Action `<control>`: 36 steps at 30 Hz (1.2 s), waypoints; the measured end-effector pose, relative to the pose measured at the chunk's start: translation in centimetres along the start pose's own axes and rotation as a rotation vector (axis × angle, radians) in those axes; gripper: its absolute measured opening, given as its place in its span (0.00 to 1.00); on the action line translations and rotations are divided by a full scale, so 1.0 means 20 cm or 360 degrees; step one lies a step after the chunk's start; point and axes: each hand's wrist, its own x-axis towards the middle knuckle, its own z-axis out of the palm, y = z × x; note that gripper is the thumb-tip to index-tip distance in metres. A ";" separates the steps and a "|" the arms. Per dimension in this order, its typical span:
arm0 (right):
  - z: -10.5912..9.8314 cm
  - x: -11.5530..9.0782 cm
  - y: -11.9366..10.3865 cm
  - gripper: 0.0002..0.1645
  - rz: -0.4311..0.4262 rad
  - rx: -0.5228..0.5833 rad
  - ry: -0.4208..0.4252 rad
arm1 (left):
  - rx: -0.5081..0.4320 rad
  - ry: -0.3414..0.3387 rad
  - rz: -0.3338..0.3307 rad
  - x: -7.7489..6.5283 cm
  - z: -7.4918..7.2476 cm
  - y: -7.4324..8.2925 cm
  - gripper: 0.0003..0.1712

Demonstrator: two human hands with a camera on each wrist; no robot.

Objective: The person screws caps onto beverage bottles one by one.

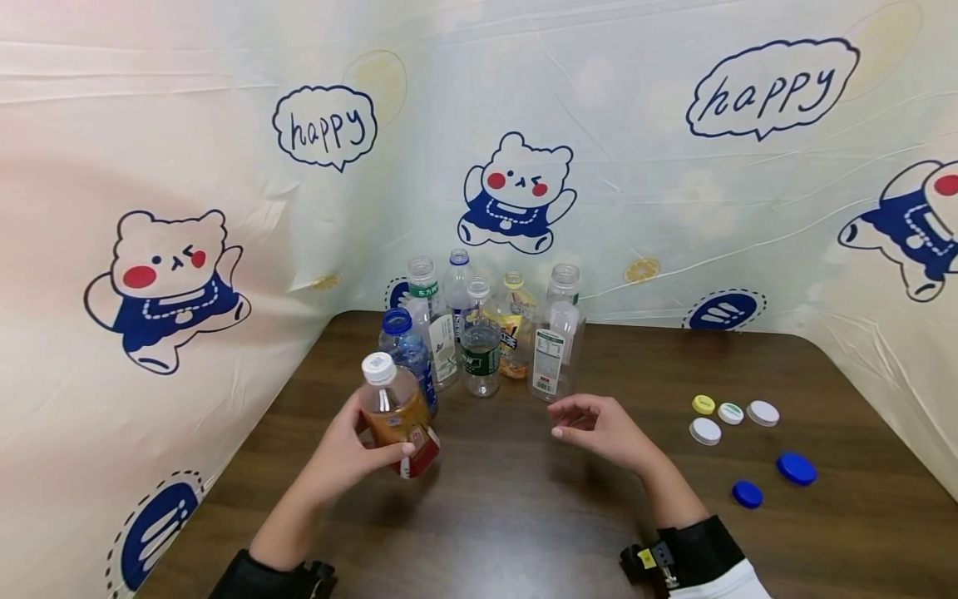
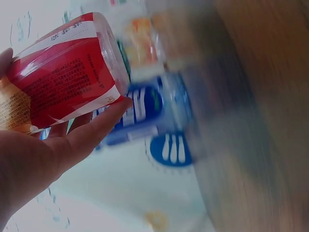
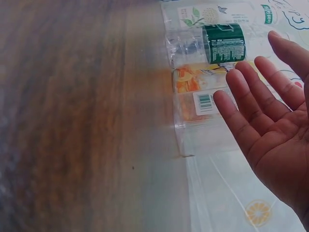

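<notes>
My left hand [image 1: 344, 453] grips a plastic bottle [image 1: 397, 416] with a white cap and an orange and red label, tilted a little over the table. In the left wrist view the fingers wrap around the red label [image 2: 63, 72] near the bottle's base. My right hand [image 1: 602, 428] hovers over the table with relaxed, slightly bent fingers and holds nothing. In the right wrist view its palm [image 3: 285, 154] faces the camera. Nearest to it stands a clear bottle [image 1: 555, 358] with a white label, uncapped. A blue bottle [image 1: 407, 353] stands right behind the held one, partly hidden by it.
Several empty plastic bottles cluster at the back, among them a green-labelled bottle [image 1: 480, 341] and a yellow-labelled bottle [image 1: 515, 329]. Loose caps lie on the right: a yellow cap [image 1: 703, 404], several white ones and blue caps [image 1: 797, 468]. A printed cloth [image 1: 636, 183] hangs behind the table [image 1: 524, 532].
</notes>
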 end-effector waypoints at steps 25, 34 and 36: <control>-0.01 -0.02 0.03 0.21 0.0004 -0.0005 -0.0005 | 0.0115 0.0362 -0.0306 0.07 -0.49 -0.24 0.54; -0.01 -0.03 0.03 0.21 0.0013 0.0014 -0.0006 | 0.0168 0.0376 -0.0369 0.14 -0.55 -0.31 0.55; -0.01 -0.03 0.03 0.21 0.0012 0.0012 -0.0009 | 0.0144 0.0370 -0.0381 0.14 -0.54 -0.31 0.55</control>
